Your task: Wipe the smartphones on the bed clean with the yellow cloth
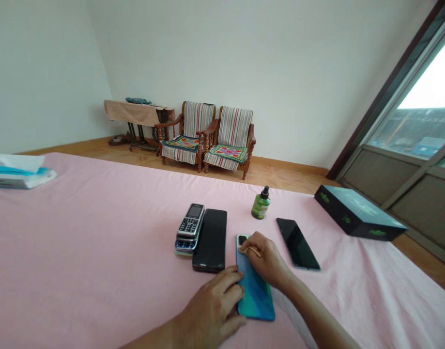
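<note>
A blue-green smartphone (256, 303) lies back up on the pink sheet, its dark camera block at the far end. My left hand (213, 305) holds it at the left edge, fingertips on the edge and thumb by the near corner. In the closed fingers of my right hand (268, 257) is a small tan cloth (252, 251), pressed on the phone's back beside the camera block. Left of the phone lie a long black phone or case (210, 240) and a stack of keypad phones (191, 223). To the right rests a black smartphone (298, 245), screen up.
A green spray bottle (261, 203) with a black top stands beyond the phones. At the right is a black box (360, 213); at the far left, a tissue pack (22, 172). Two wooden chairs (227, 140) and a cloth-covered table (135, 114) stand by the wall.
</note>
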Motion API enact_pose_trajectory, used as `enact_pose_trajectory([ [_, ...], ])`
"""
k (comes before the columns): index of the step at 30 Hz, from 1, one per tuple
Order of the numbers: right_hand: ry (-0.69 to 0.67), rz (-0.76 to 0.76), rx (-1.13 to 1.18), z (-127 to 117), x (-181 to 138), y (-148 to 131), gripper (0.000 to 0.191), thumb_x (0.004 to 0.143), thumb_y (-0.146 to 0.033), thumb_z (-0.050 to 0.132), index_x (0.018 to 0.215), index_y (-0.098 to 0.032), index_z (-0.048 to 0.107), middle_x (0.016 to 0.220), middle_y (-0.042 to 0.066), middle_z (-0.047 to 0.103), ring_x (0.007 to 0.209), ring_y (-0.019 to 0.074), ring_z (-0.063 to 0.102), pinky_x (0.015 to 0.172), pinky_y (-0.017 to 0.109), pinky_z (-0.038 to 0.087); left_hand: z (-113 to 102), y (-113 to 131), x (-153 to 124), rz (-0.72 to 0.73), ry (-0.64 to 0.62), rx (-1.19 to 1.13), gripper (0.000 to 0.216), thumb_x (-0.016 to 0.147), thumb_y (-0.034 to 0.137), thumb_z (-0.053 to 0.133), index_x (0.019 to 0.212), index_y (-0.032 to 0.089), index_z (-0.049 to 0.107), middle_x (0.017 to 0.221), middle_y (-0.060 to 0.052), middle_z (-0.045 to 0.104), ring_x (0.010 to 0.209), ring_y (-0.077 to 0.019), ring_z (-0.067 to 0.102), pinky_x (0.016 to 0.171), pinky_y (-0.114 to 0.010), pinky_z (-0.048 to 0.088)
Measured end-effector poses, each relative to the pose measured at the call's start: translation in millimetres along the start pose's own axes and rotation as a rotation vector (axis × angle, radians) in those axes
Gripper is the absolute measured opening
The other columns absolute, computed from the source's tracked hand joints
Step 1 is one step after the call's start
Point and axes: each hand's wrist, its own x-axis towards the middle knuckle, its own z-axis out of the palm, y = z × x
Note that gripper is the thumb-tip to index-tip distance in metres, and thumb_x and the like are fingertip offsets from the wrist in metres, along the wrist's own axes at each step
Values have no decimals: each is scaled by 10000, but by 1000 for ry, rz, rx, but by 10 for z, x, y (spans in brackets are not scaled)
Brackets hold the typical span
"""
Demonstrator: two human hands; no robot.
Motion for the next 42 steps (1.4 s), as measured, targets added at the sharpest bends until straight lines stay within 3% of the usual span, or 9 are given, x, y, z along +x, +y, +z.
enact_pose_trajectory([
  [4, 92, -7, 2, 123, 142, 57, 258, 891, -89, 463, 988, -173, 687, 853, 50, 578, 773, 157, 598, 703, 271, 498, -1, -4, -5, -2, 13, -31, 292, 837, 206, 701, 1114, 168, 616, 1364, -122, 530, 1329, -279, 420, 1110, -415, 378],
  [10, 56, -75, -69, 192, 169, 50, 286, 875, -41, 465, 901, -176, 716, 837, 58, 518, 813, 194, 521, 727, 319, 457, -20, 6, -10, -13, 15, -32, 323, 801, 179, 736, 1102, 142, 626, 1349, -137, 538, 1310, -287, 436, 1106, -417, 382],
  [16, -35, -127, -129, 92, -41, -145, 314, 858, 6, 467, 908, -196, 702, 892, 68, 549, 874, 215, 475, 764, 344, 435, 5, 13, -14, -21, 47, -61, 370, 777, 153, 760, 1109, 177, 600, 1346, -99, 521, 1270, -258, 463, 1092, -378, 392],
  [20, -85, -125, -198, 61, -173, -280, 290, 860, -13, 490, 945, -195, 698, 925, 76, 573, 895, 233, 467, 790, 383, 424, 49, 9, -29, -64, 125, -112, 553, 719, 132, 808, 1183, 207, 516, 1282, -74, 542, 1218, -245, 486, 1074, -382, 403],
  [26, -143, -78, -74, 22, -405, -404, 317, 878, -21, 478, 1017, -217, 684, 972, 66, 589, 908, 225, 484, 806, 390, 425, 25, 33, -36, -43, 182, -160, 780, 705, 87, 811, 1313, 241, 348, 1338, -84, 481, 1261, -245, 440, 1088, -406, 379],
  [35, -206, -103, -98, -36, -786, -508, 395, 898, -58, 456, 1199, -260, 610, 1027, 82, 597, 934, 241, 507, 785, 400, 447, 34, -8, -22, -63, 120, -139, 744, 701, 250, 846, 1300, 231, 406, 1278, -77, 521, 1223, -269, 478, 1048, -437, 420],
  [39, -183, -144, -103, -45, -967, -496, 322, 899, -91, 465, 1101, -259, 650, 939, 80, 613, 858, 231, 551, 702, 372, 477, 48, -35, -32, -60, 101, -132, 762, 708, 343, 834, 1334, 235, 413, 1294, -84, 521, 1223, -282, 482, 1045, -457, 421],
  [42, -95, -135, -46, -53, -1085, -458, 301, 888, -87, 435, 951, -243, 684, 807, 66, 573, 741, 204, 567, 599, 325, 478, 52, -31, -31, -45, 110, -103, 708, 714, 360, 827, 1304, 209, 466, 1266, -92, 543, 1193, -285, 504, 1029, -449, 438],
])
